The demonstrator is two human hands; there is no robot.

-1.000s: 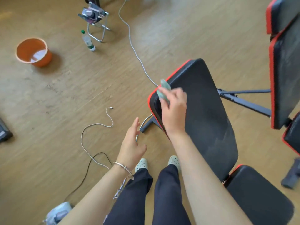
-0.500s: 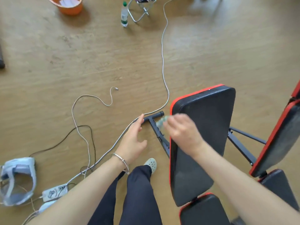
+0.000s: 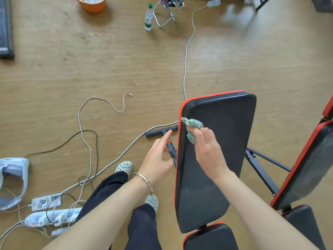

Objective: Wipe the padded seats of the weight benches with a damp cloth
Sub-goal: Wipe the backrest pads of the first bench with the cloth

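The right hand [image 3: 207,150], its grip pinched round the crumpled green damp cloth [image 3: 193,123], had drawn it from the top corner down the red-trimmed left edge of the black padded bench back [image 3: 225,138], which it touched. The left hand [image 3: 158,157] hovered beside, grip apart and empty. Most of the pad probably awaited wiping.

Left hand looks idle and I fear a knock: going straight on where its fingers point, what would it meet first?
Likely the dark grey metal foot bar: the fingertips of the open left hand overlap it in this view. Depth is unclear; the hand may hang above the bar.
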